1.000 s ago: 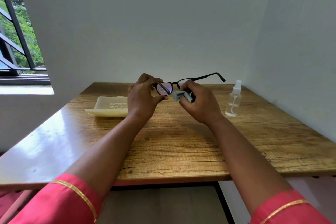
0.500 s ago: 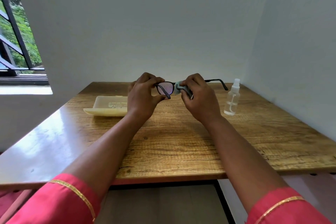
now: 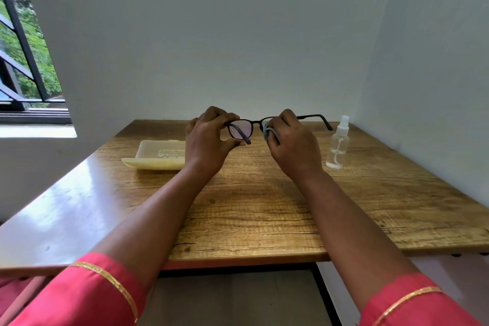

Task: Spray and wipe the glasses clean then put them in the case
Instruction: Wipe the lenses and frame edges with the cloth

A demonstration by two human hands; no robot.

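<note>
- The table (image 3: 251, 209) is wood-grain board, glossy at the left, with a crack at its near edge.
- The case (image 3: 158, 153) — cream, long, open — lies at the left; pale print inside it is too small to read.
- The spray bottle (image 3: 337, 144), clear plastic with a white nozzle, stands at the right.
- The glasses (image 3: 242, 131), thin black frame, are held above the table: the left hand (image 3: 206, 143) pinches one lens rim, while the right hand (image 3: 293, 143) presses a grey cloth (image 3: 270, 133) on the other lens.
</note>
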